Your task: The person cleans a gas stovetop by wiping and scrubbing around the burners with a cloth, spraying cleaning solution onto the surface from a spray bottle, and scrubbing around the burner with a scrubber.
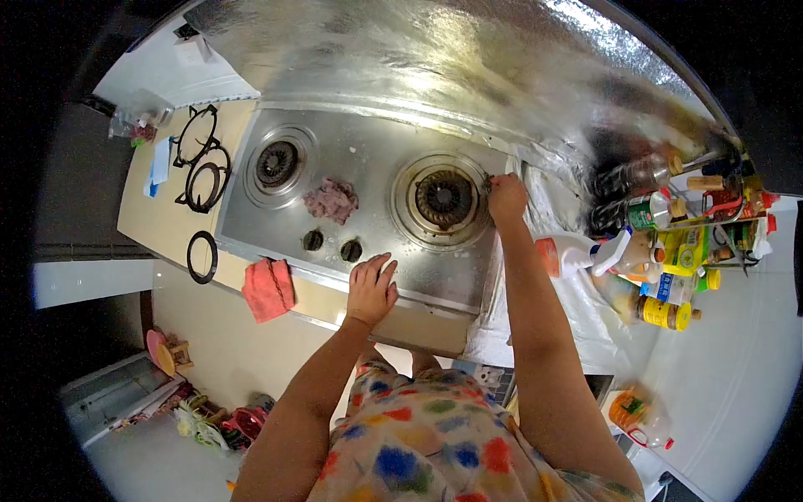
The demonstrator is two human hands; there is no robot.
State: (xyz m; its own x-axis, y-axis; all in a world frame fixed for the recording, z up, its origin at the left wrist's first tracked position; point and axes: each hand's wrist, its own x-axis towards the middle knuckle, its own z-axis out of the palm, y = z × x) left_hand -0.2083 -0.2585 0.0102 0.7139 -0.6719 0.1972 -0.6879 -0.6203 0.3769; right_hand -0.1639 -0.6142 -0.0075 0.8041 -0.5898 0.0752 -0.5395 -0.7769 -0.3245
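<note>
right hand beside round, blackened metal burner, grip unclear | left hand spread near round black knob | risk: slipping fingers could turn it

The fingertips of the right hand are partly hidden beside the burner, and whether anything is gripped there cannot be told. The fine print on the bottles is too small to be read. The patterned shirt is cut off by the bottom edge.
</note>
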